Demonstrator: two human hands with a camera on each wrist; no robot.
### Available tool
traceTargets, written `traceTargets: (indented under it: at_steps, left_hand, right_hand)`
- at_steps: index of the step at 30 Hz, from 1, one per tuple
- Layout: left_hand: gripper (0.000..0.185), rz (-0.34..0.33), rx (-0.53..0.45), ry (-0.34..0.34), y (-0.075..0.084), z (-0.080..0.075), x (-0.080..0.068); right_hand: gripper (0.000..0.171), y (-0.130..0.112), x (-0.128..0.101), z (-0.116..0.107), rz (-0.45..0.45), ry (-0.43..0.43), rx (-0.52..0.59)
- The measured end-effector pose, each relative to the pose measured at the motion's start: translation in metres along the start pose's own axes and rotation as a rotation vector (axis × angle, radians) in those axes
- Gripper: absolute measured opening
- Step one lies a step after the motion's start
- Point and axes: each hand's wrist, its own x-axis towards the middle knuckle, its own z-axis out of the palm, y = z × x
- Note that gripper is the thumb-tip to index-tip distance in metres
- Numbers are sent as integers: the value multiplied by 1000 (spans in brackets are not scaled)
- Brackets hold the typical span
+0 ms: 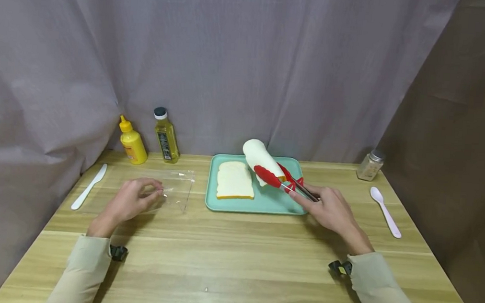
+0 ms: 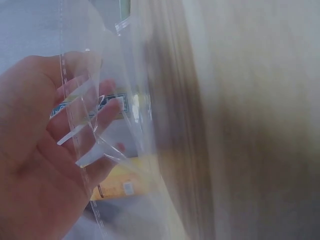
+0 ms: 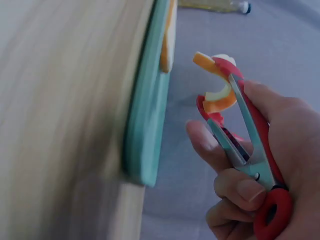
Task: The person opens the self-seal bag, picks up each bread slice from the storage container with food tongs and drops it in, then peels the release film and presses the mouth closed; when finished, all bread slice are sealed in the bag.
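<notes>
Above the teal tray [image 1: 294, 206], your right hand [image 1: 332, 210] squeezed red tongs [image 1: 281, 179] around a bread slice [image 1: 259, 157] while your left hand [image 1: 132, 199] pinched the clear bag [image 1: 174, 189], which likely needed opening next.

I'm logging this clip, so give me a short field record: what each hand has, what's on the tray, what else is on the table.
left hand: pinches a clear bag on the table
right hand: grips red tongs clamped on a bent bread slice, lifted over the tray
on tray: a flat bread slice
elsewhere: mustard bottle, oil bottle, jar, knife, spoon
</notes>
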Motion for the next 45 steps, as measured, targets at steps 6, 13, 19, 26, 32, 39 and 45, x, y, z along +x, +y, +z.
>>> traceTargets:
  at_steps: [6,13,19,26,32,39,45]
  left_hand:
    - [15,4,21,69,-1,-2,1]
    - [15,9,32,129,0,-3,2]
    - [15,12,33,169,1,-3,3]
    - [17,1,38,169,-1,-2,3]
    - [19,-28,40,161,-3,-4,3]
    - [19,-22,28,171,-1,-5,4]
    - [15,10,4,188,1,-4,4]
  right_hand:
    - [76,-26,9,5,-72,-40,-18]
    - [72,-48,18,18,-149,-113,-25]
    - [71,-64,23,21,-222,-187,-13]
    - [64,-86,30,23,-300,-237,-84]
    - [68,-106,41,26,-363,-274,-183]
    - [68,-123,53,33,-377,-317,-212]
    - [67,-131,61,35,-378,-367,-222]
